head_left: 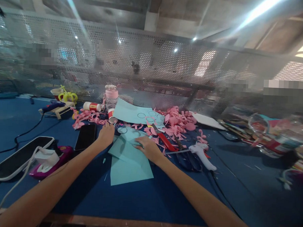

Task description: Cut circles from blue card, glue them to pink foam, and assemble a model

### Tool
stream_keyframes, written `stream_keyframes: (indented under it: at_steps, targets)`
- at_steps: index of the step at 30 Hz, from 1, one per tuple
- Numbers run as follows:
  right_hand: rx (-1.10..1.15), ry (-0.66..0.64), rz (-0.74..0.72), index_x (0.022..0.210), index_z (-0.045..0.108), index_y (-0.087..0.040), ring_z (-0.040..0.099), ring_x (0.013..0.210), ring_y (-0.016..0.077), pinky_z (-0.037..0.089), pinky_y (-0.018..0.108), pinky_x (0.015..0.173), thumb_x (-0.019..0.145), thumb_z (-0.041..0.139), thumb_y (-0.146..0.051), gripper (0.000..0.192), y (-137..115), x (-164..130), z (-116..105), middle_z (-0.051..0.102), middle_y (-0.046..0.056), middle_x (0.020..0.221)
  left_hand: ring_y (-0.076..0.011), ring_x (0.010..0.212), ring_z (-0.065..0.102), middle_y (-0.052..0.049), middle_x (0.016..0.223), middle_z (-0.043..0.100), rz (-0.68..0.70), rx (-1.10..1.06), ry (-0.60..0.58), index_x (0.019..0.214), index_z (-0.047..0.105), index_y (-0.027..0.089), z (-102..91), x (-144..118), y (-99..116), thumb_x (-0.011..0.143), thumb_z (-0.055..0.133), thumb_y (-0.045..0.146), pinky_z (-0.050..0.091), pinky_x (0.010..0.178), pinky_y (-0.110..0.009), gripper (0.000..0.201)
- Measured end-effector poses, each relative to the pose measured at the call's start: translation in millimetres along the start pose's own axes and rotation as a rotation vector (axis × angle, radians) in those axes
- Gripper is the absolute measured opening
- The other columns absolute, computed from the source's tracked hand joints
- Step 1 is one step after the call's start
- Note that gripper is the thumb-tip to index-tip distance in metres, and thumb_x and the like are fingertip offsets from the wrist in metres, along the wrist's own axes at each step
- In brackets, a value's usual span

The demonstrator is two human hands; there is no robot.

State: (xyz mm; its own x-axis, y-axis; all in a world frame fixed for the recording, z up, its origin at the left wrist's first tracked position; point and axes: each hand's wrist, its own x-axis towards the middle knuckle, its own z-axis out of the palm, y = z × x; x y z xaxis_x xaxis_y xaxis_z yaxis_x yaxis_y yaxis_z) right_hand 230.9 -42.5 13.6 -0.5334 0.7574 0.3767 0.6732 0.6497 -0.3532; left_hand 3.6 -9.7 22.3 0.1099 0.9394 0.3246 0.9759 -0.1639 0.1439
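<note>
My left hand (106,135) is closed, with its fingers curled down beside the left edge of the light blue paper. Whatever lies in its fingertips is too small to make out. From the right, my right hand (150,149) grips the upper sheet of light blue paper (130,136), its thumb and fingers at the sheet's right side. Beneath that sheet lie more light blue pieces (132,173) on the blue table. Behind them rests a larger light blue sheet (127,113) with drawn circles. A red-handled cutter (166,141) and dark-handled scissors (189,160) lie right of my right hand.
Pink paper scraps (177,121) are heaped behind. A white glue gun (202,156) with a cord lies right. Left are a black phone (85,137), a purple power strip (51,162) and a white-edged tray (19,154). Bottles (111,96) stand at the back before a perforated metal screen (143,59).
</note>
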Motion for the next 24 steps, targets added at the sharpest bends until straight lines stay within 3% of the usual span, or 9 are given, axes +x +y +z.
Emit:
stream_keyframes:
  at_steps: [3,5,6,8,10,15,21,24]
  targets:
    - [0.048,0.073,0.036,0.09,0.064,-0.014,0.058,0.091,0.0233,0.046,0.037,0.08,0.079,0.06,-0.023,0.015,3,5,-1,0.065,0.012,0.089,-0.0277,0.101,0.054,-0.02,0.101,0.057,-0.047,-0.168,0.049,0.094,0.057,0.006,-11.2,2,4,0.082,0.038,0.011,0.042,0.085,-0.038,0.023]
    - [0.103,0.119,0.065,0.087,0.063,-0.015,0.059,0.08,0.0199,0.047,0.033,0.073,0.078,0.06,-0.023,0.013,5,7,-5,0.064,0.008,0.081,-0.0216,0.086,0.06,-0.011,0.091,0.061,-0.061,-0.365,0.044,0.089,0.059,0.013,-18.1,1,12,0.083,0.044,0.02,0.047,0.077,-0.033,0.018]
    - [0.135,0.143,0.081,0.086,0.063,-0.015,0.059,0.075,0.0181,0.047,0.031,0.07,0.079,0.06,-0.025,0.013,6,8,-7,0.064,0.006,0.079,-0.0175,0.076,0.061,-0.007,0.085,0.062,-0.063,-0.522,0.025,0.089,0.059,0.015,-21.6,-2,17,0.083,0.046,0.026,0.049,0.07,-0.03,0.018]
    - [0.202,0.189,0.113,0.084,0.064,-0.016,0.058,0.071,0.0157,0.046,0.028,0.066,0.08,0.057,-0.028,0.014,10,9,-12,0.064,0.005,0.077,-0.0149,0.067,0.061,-0.004,0.082,0.062,-0.127,-1.257,-0.132,0.088,0.061,0.015,-28.3,-8,28,0.074,0.06,0.033,0.051,0.062,-0.029,0.023]
    - [0.265,0.23,0.142,0.081,0.064,-0.016,0.058,0.072,0.0153,0.045,0.027,0.065,0.081,0.056,-0.03,0.016,15,9,-16,0.064,0.004,0.078,-0.0113,0.059,0.057,-0.002,0.079,0.062,-0.155,-1.562,-0.251,0.084,0.063,0.015,-33.5,-16,38,0.063,0.07,0.035,0.051,0.057,-0.028,0.029]
    - [0.438,0.211,0.176,0.082,0.064,-0.015,0.056,0.062,0.0135,0.044,0.025,0.057,0.078,0.055,-0.036,0.023,27,7,-19,0.063,0.002,0.07,-0.0112,0.057,0.057,0.002,0.064,0.06,-0.231,-1.774,-0.258,0.072,0.061,0.015,-26.3,-26,48,0.054,0.078,0.035,0.051,0.057,-0.028,0.032]
    - [0.587,0.146,0.148,0.078,0.066,-0.016,0.058,0.065,0.0134,0.046,0.025,0.06,0.076,0.057,-0.039,0.024,17,5,-17,0.064,0.002,0.072,-0.0158,0.078,0.062,-0.004,0.078,0.067,-0.329,-1.909,-0.391,0.063,0.063,0.014,-11.6,-30,58,0.045,0.083,0.033,0.048,0.073,-0.028,0.033]
    - [0.607,0.141,0.146,0.078,0.067,-0.017,0.059,0.067,0.0144,0.047,0.027,0.063,0.077,0.056,-0.039,0.025,9,4,-15,0.066,0.003,0.075,-0.0154,0.076,0.062,-0.002,0.07,0.066,-0.32,-1.927,-0.393,0.058,0.062,0.014,-12.0,-32,65,0.046,0.083,0.032,0.048,0.072,-0.028,0.03]
